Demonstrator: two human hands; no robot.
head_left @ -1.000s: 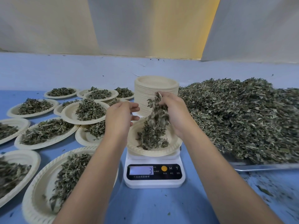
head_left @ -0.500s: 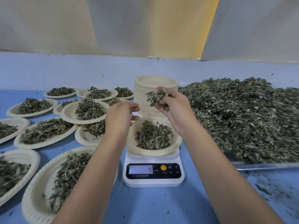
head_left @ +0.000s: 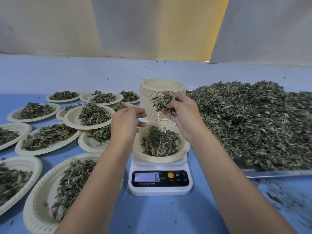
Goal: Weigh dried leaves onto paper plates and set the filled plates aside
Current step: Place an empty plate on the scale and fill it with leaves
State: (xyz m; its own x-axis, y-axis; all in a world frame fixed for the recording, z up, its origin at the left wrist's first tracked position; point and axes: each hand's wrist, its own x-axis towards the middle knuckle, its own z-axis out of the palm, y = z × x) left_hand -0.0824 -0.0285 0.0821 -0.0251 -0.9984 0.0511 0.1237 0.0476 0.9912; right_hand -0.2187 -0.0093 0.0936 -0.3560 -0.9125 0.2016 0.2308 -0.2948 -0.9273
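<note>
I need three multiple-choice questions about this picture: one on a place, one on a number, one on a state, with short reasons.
1. Where does the stack of empty paper plates stand?
A. behind the scale
B. in front of the scale
C. on the scale

2. Which digit does the display show?
A. 0
B. 6
C. 9

3. What is the right hand doing?
A. gripping a clump of dried leaves
B. lying flat and empty
C. pressing a button

Answers:
1 A: the stack rises beyond the scale.
2 B: the lit screen reads 6.
3 A: it curls round the leaves.
</note>
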